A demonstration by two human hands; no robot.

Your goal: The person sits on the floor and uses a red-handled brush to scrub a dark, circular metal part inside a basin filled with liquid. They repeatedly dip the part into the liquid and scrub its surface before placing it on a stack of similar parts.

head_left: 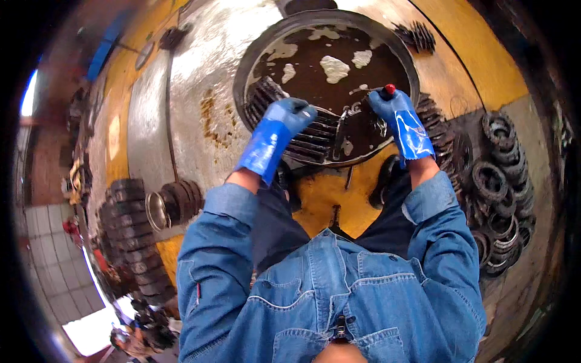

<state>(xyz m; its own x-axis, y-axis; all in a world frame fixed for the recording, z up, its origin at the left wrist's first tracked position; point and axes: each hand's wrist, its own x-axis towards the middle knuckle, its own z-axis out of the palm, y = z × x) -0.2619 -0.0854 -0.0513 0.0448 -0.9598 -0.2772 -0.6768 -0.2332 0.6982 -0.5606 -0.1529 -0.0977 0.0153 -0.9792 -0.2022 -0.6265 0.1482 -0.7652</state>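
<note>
A wide round basin [241, 91] of dark brown liquid with patches of pale foam is in front of me. My left hand [293, 115], in a blue rubber glove, is closed over a row of dark ribbed metal parts [311, 140] at the basin's near left. What its fingers hold is hidden. My right hand [390, 107], gloved too, is closed around a tool with a red-tipped handle [389, 89] over the basin's right side. The tool's working end is too dark to make out. A thin metal piece [341, 133] lies between my hands.
Blackened rings [493, 181] are heaped on the right, and dark toothed parts [417, 36] lie beyond the basin. Stacked dark cylindrical parts [130, 233] and a ring-ended part [158, 210] stand at left. My knees flank the basin's near edge, over yellow flooring [330, 193].
</note>
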